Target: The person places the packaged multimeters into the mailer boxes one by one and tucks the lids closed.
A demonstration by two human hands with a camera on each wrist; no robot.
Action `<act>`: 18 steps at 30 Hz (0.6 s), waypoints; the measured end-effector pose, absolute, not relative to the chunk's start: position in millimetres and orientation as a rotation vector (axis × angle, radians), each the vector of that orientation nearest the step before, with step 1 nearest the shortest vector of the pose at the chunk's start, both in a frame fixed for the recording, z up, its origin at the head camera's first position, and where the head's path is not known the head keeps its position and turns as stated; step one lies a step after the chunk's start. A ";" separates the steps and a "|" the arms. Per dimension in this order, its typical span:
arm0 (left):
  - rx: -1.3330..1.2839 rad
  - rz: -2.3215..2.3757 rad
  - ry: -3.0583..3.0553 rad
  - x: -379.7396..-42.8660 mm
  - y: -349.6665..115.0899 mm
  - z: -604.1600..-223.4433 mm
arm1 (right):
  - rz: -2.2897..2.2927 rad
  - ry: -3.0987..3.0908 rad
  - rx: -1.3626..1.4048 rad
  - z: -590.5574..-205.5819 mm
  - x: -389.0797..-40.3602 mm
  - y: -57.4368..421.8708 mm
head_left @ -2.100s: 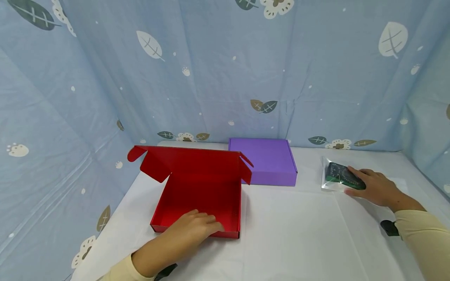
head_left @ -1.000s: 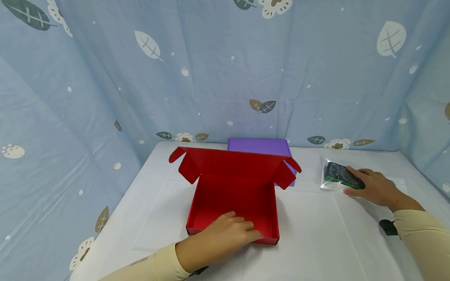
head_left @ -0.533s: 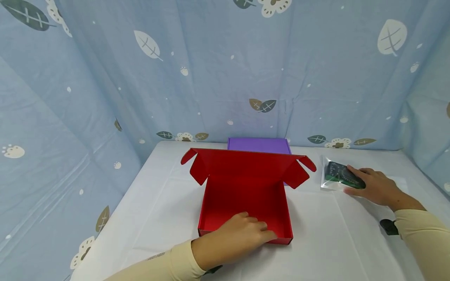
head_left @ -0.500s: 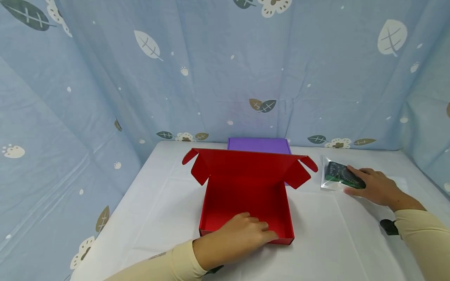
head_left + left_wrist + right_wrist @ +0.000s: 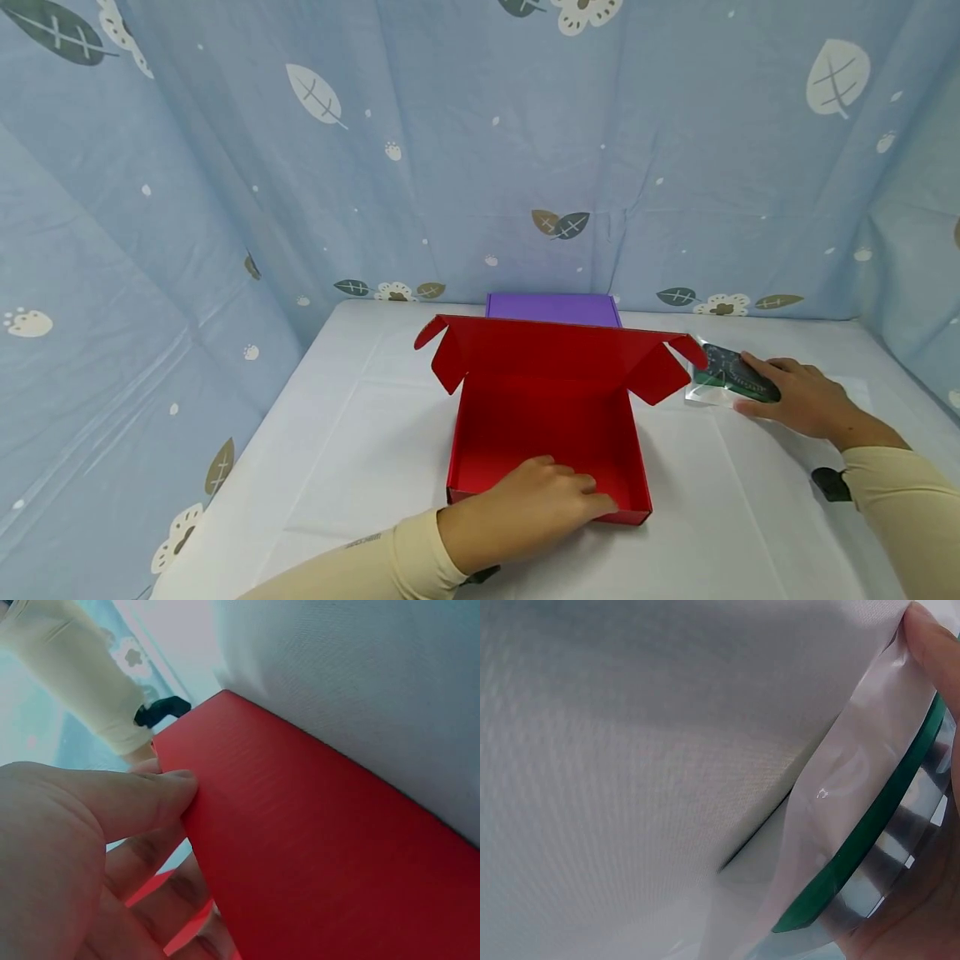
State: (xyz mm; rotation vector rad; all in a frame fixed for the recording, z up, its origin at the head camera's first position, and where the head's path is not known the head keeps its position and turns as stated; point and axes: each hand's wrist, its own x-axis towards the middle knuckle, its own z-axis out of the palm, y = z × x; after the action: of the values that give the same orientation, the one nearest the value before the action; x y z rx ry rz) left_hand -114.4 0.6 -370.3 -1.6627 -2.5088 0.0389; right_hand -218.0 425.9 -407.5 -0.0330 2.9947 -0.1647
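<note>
My left hand (image 5: 536, 507) grips the front wall of an open red cardboard box (image 5: 543, 417), whose lid stands up at the back with its side flaps spread. In the left wrist view, the thumb (image 5: 154, 799) presses the outer face of the box wall (image 5: 300, 832), and the fingers reach over its edge. Far to the right, my right hand (image 5: 806, 402) holds a dark, green-edged item (image 5: 731, 373) with dial-like markings, sealed in a clear plastic bag (image 5: 708, 396). Its green edge (image 5: 877, 817) shows through the film in the right wrist view; most of the fingers are hidden there.
Behind the red lid lies a closed purple box (image 5: 555, 309), partly covered from view. Both boxes stand on a white-covered table (image 5: 360, 467). Blue patterned curtains (image 5: 450, 167) enclose the back and sides.
My left hand has slid the red box rightward across the table; its lid now covers more of the purple box and its right flap overlaps the bag. The right hand has stayed put.
</note>
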 end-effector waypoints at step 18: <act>-1.544 0.033 -2.528 -112.6 -4.7 -366.2 | -0.191 2.992 -0.033 -406.5 -215.6 425.1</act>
State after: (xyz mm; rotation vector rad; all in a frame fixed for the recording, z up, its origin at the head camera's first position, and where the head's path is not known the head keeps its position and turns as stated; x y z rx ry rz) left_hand -112.6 -4.7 -366.2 -1.5441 -2.5284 0.0328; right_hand -215.6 425.1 -406.5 -0.0328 2.9920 -0.1908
